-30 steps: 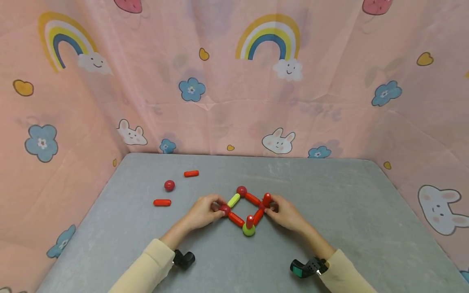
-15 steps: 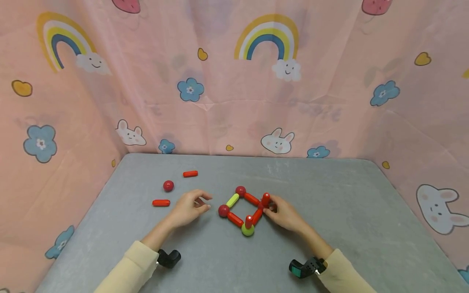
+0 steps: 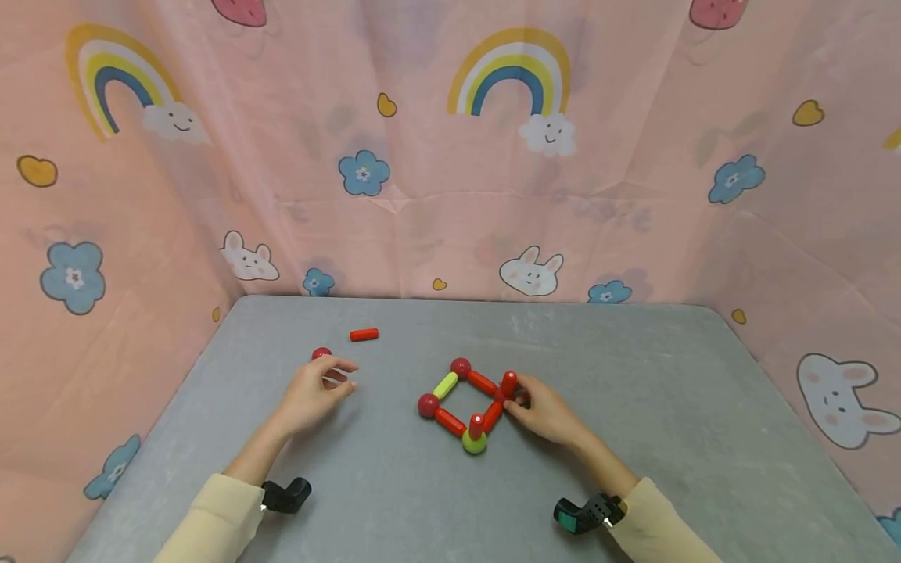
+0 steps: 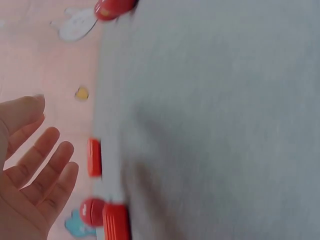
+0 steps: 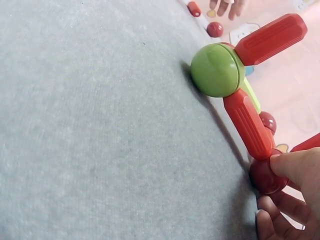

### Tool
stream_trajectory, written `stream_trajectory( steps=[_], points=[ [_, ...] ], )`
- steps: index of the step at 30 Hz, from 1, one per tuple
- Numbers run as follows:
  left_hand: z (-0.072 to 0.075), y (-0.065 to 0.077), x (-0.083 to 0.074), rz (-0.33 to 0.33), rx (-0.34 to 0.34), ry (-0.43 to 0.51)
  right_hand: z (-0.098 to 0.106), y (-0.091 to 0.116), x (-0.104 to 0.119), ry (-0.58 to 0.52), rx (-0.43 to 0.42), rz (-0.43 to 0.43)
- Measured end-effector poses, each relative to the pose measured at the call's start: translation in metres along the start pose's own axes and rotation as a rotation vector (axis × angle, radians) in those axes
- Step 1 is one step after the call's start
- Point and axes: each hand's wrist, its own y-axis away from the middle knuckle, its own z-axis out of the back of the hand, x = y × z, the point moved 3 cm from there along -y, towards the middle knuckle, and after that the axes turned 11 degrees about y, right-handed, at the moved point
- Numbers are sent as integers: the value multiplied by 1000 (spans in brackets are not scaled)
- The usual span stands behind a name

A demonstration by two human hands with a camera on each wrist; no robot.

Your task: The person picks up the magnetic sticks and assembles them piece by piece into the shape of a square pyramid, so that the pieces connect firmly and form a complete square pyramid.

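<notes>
I note right hand (image 3: 545,413) pinching red plastic ball (image 5: 265,175) at three o'clock, presumably steadying red-and-green plastic diamond (image 3: 450,422). Left hand (image 3: 310,395), its nine o'clock: loosely apart, empty.

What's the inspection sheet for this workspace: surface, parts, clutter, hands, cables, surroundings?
Surface: gray table, looks flat.
Assembled parts: four-sided frame of three red balls, one green ball, three red rods and one yellow-green rod; two upright red rods on its green and right corner balls.
Loose parts: two loose red rods, one loose red ball.
Clutter: nothing seen.
Left hand: fingers relaxed, holding nothing.
Right hand: pinches the right corner red ball.
Cables: nothing seen.
Surroundings: pink printed fabric behind and at both sides; black wrist devices.
</notes>
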Motion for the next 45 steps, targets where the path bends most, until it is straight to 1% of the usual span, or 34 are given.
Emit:
stream_trajectory(
  steps=[3,8,10,12,15,21,24,31,36,40,45],
  points=[
    [13,1,7,3,-51,-1,0,0,0,1,-2,13],
    [30,4,22,99,-103,27,-1,-1,0,-2,-4,18],
    [35,5,29,147,-111,32,-1,-1,-1,-5,-1,14],
    [39,7,35,176,-111,18,-1,-1,0,-5,3,9],
    [42,9,41,190,-92,-19,-1,-1,-1,-7,4,4],
    [42,11,49,195,-17,-83,-1,-1,0,-4,0,12],
    [41,11,52,198,4,-112,-1,-1,-1,-4,-1,10],
    [38,10,57,208,-19,-117,-1,-1,0,-15,4,4],
    [38,10,59,214,-27,-117,0,-1,1,-23,0,23],
    [37,10,54,213,-26,-109,0,-1,1,-17,1,34],
    [29,8,43,203,-15,-101,-1,-1,0,-12,2,31]
  ],
)
